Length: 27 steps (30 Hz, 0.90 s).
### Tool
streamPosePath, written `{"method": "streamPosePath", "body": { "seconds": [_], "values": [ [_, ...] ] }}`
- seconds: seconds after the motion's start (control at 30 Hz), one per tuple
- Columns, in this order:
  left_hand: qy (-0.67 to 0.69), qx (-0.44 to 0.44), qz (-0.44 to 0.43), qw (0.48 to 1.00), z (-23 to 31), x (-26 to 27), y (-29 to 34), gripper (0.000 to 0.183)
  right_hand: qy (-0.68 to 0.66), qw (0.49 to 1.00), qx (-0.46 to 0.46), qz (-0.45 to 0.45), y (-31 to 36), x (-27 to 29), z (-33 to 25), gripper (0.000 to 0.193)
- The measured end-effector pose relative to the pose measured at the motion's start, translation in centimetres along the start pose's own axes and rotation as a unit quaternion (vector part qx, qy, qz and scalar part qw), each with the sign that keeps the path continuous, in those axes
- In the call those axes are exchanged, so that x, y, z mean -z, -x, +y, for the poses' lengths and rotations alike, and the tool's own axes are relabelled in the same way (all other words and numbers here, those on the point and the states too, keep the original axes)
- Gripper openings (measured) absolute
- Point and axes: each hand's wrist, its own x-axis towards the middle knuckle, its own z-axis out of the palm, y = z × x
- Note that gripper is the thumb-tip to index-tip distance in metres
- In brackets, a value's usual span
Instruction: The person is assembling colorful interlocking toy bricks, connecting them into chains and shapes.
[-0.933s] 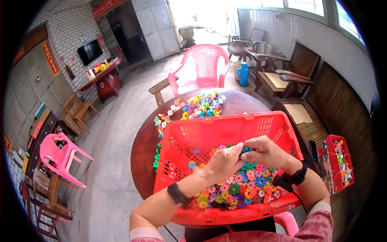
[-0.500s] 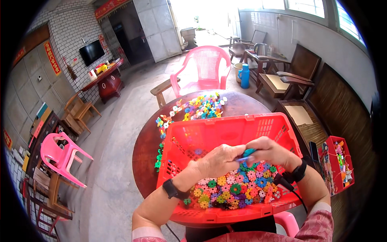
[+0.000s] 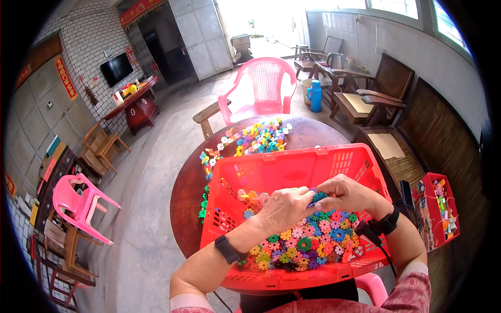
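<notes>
Over a red plastic basket (image 3: pixel 292 166), my two hands meet. Between the fingertips of my right hand (image 3: pixel 342 194) is a teal flower-shaped disc (image 3: pixel 320 197). My left hand (image 3: pixel 284 209) is closed beside it, its fingers pressed on a purple flower-shaped disc (image 3: pixel 311 204) that is mostly hidden. The two discs touch or nearly touch; whether they are joined I cannot tell. Below my hands lies a heap of multicoloured flower-shaped plastic discs (image 3: pixel 305 243). A few pale pink and blue discs show just left of my left hand.
The basket rests on a round brown table (image 3: pixel 188 195). Toward its far side lie linked coloured discs (image 3: pixel 261 138). A pink chair (image 3: pixel 263 86) stands beyond, with a blue flask (image 3: pixel 315 96) to its right. A red box of small items (image 3: pixel 443 208) is at the right.
My hands have shifted slightly. The teal disc has turned to show its flat face, and the purple disc is more covered by my left fingers.
</notes>
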Motion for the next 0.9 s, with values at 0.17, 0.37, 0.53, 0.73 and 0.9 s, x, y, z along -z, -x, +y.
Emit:
{"method": "streamPosePath", "body": {
  "seconds": [0.17, 0.37, 0.53, 0.73, 0.9],
  "values": [
    [0.010, -0.021, -0.032, 0.999, 0.2, 0.2, 0.1, 0.020, -0.022, 0.998, 0.051, -0.026, 0.1, -0.1, 0.1, 0.019],
    [0.237, -0.086, -0.113, 0.961, -0.3, 1.4, -0.2, 0.022, -0.328, 0.933, 0.016, -0.147, 1.0, 1.1, 0.0, 0.016],
    [0.044, -0.001, -0.121, 0.992, 0.3, 0.9, -0.1, 0.048, 0.049, 0.994, 0.006, -0.099, 0.9, 2.2, 0.2, 0.027],
    [0.126, 0.086, -0.064, 0.986, 0.1, -0.8, 0.3, 0.083, 0.189, 0.980, 0.043, 0.039, -0.3, -0.3, 1.9, 0.040],
    [0.151, 0.003, -0.001, 0.989, -0.6, -1.5, 0.0, 0.085, 0.040, 0.997, 0.030, 0.059, -1.0, -2.7, 1.6, 0.028]
  ]
}}
